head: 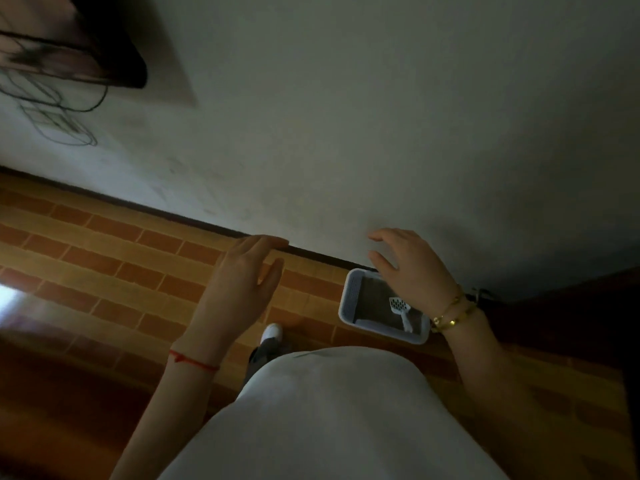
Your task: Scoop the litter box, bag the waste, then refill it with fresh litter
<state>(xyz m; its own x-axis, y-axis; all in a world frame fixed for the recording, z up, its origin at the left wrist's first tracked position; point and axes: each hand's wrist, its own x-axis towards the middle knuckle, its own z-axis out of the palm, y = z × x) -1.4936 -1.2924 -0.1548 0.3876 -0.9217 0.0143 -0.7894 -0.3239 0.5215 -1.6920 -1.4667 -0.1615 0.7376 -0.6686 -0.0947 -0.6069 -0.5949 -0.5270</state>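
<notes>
A pale grey litter box [349, 299] stands on the floor against the wall, right of centre, with dark litter inside. A white slotted scoop [401, 311] lies in the litter, handle toward me. My right hand [408, 268] hovers above the box's far end, fingers relaxed and spread, holding nothing; it hides part of the box. My left hand [242, 289] is raised over the floor to the left of the box, fingers straight, holding nothing.
A brick-patterned orange floor [121, 258] runs along a plain light wall [346, 116] with a dark skirting line. My white-shoed foot [272, 332] stands left of the box. A dark area lies at the right edge. A dark object with loose cables hangs at the upper left.
</notes>
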